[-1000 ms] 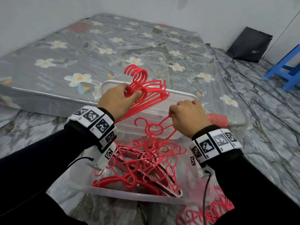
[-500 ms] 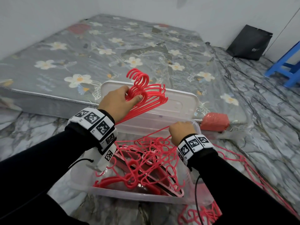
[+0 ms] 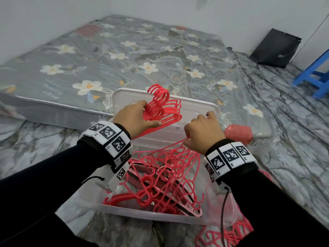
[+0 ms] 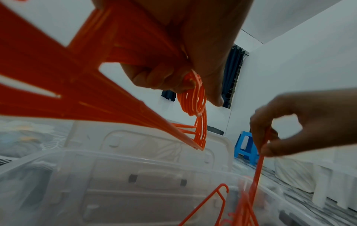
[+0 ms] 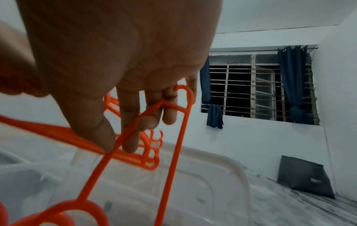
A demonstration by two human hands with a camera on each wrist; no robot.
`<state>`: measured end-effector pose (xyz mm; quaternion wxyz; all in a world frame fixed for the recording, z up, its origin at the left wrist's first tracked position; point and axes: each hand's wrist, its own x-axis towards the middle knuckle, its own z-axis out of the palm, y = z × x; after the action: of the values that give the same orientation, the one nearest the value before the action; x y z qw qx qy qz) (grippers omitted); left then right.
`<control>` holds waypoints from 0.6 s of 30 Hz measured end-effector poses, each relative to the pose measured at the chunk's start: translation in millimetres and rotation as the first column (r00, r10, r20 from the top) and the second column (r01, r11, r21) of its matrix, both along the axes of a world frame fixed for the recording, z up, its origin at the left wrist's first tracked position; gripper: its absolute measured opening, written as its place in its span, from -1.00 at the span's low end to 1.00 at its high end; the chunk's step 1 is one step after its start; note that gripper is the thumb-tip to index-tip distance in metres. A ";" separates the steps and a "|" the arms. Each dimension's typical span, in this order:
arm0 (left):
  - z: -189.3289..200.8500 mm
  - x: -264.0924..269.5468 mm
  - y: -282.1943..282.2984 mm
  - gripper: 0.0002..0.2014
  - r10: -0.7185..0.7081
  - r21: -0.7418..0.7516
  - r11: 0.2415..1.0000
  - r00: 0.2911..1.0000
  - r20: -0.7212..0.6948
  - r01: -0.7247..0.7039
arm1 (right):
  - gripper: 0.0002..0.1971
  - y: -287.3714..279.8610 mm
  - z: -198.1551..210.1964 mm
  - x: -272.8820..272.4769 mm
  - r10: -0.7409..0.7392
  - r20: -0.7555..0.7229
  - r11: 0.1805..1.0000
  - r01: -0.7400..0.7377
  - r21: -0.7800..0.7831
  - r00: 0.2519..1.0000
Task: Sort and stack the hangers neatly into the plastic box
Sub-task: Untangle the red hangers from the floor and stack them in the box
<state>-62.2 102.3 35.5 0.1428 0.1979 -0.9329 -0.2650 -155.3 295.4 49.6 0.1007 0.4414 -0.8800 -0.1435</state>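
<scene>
My left hand (image 3: 137,118) grips a neat bundle of red hangers (image 3: 163,109) by the necks, hooks pointing up, above the far side of the clear plastic box (image 3: 142,213). The same bundle (image 4: 119,61) fills the left wrist view. To its right my right hand (image 3: 203,131) pinches a single red hanger (image 5: 170,137) by one end and holds it up over the box. Below both hands a tangled heap of red hangers (image 3: 160,179) lies inside the box. The box lid (image 3: 195,107) leans behind it against the mattress.
A floral mattress (image 3: 124,56) under clear film lies on the marble floor beyond the box. More red hangers (image 3: 229,236) lie on the floor at the lower right. A red bundle (image 3: 238,134) sits right of the lid; a blue stool (image 3: 316,75) and a black bag (image 3: 276,49) stand at the far right.
My right hand dipped toward the heap in the box, then rose again with a single hanger pinched in its fingers. The left hand kept its bundle nearly still.
</scene>
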 end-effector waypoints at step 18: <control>-13.8 -2.1 31.4 -0.49 -0.266 0.119 0.963 0.932 0.247 0.243 | -0.80 -4.4 22.4 26.8 0.177 0.061 0.981 -0.172 -0.088 0.982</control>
<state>-64.3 133.7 21.6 -0.0252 0.1143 -0.9490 -0.2928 -128.5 291.0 72.0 0.1008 0.5171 -0.8459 -0.0828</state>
